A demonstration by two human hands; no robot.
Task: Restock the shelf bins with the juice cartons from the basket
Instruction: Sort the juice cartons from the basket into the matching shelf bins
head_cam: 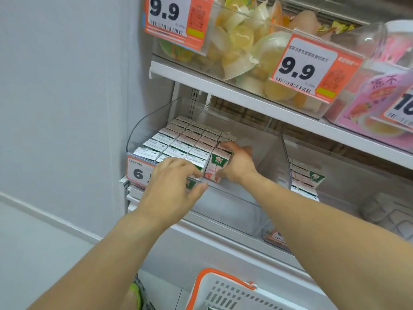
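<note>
Here hands (201, 173) seat carton (218, 163); bin (245, 206) right side open.

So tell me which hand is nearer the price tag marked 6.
Left. The left hand overlaps the price tag; the right hand grips a carton farther right.

Both forearms bare, no sleeves; left hand (172, 186) and right hand (238, 163) ungloved (no rings).

Two hands (172, 186), one basket (225, 289), three visible price tags (304, 68)
</note>
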